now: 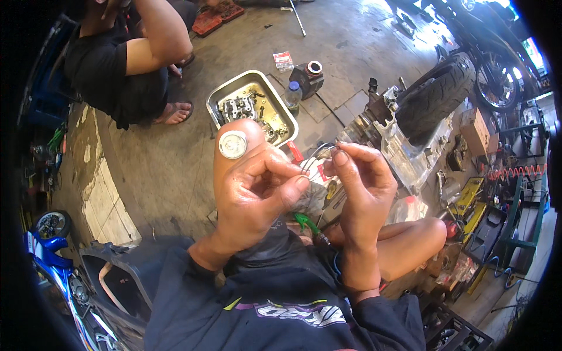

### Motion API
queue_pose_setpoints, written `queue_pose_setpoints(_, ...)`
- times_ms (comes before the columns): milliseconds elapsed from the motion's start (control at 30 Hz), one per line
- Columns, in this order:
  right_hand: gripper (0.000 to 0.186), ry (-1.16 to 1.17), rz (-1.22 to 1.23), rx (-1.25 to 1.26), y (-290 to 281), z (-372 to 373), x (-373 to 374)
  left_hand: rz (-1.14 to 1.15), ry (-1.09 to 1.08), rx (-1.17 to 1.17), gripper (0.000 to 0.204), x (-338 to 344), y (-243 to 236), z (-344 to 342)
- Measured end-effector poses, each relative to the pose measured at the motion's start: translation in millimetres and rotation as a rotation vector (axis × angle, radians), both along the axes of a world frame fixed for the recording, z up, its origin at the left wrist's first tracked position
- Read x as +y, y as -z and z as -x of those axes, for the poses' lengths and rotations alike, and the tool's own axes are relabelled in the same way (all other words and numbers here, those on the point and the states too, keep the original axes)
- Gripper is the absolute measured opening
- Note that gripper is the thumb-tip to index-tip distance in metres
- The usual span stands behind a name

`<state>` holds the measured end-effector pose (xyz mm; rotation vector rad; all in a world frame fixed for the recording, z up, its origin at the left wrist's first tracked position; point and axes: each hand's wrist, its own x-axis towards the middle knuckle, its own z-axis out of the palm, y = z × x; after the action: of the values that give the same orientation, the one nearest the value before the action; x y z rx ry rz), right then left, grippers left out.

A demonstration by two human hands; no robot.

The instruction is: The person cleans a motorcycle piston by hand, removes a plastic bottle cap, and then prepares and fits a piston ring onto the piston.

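1. Our left hand, closed in a pinch, holds thin, curved metal bands.
2. Our right hand grips their other end; they arc between both hands.
3. A round, silvery disc sits just beyond our left hand; past it, a shiny, round-cornered tray holds metal parts.

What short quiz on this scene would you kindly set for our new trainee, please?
1. Multiple choice: what do the left hand and right hand hold between their fingertips?
a) a folded rag
b) thin curved metal
c) a spanner

2. True or false: the blue-capped bottle stands outside the tray of metal parts.

3. Fill the gap: the round silver disc sits on the person's own left ___.

Key: 1 b; 2 true; 3 knee.
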<state>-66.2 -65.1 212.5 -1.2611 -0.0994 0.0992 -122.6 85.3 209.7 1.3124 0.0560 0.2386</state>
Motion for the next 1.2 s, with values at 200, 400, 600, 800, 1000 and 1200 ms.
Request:
queue_pose_setpoints(200, 0.016, -0.043, -0.015, 0.016, -6, 2, -15, 0.046, -0.119, -0.012, 0.009, -10, -2, -3)
queue_pose_setpoints(400, 0.016, -0.115, -0.063, 0.164, -17, 12, -32, 0.154, -0.101, 0.024, 0.01, -13, 5, -9)
queue_pose_setpoints(600, 0.027, 0.098, 0.408, -0.462, -12, 17, -34, 0.149, -0.091, 0.056, 0.01, -23, 2, -10)
queue_pose_setpoints(800, 0.027, 0.16, 0.462, -0.655, -11, 16, -43, 0.104, -0.083, 0.028, 0.011, -27, 6, -11)
queue_pose_setpoints(1000, 0.023, 0.21, 0.489, -0.521, -12, 16, -77, -0.161, -0.055, -0.014, 0.009, -37, 4, -21)
queue_pose_setpoints(1200, 0.011, 0.448, 0.359, -0.052, -6, 25, -154, -0.905, 0.155, -0.172, 0.008, -53, 3, -70)
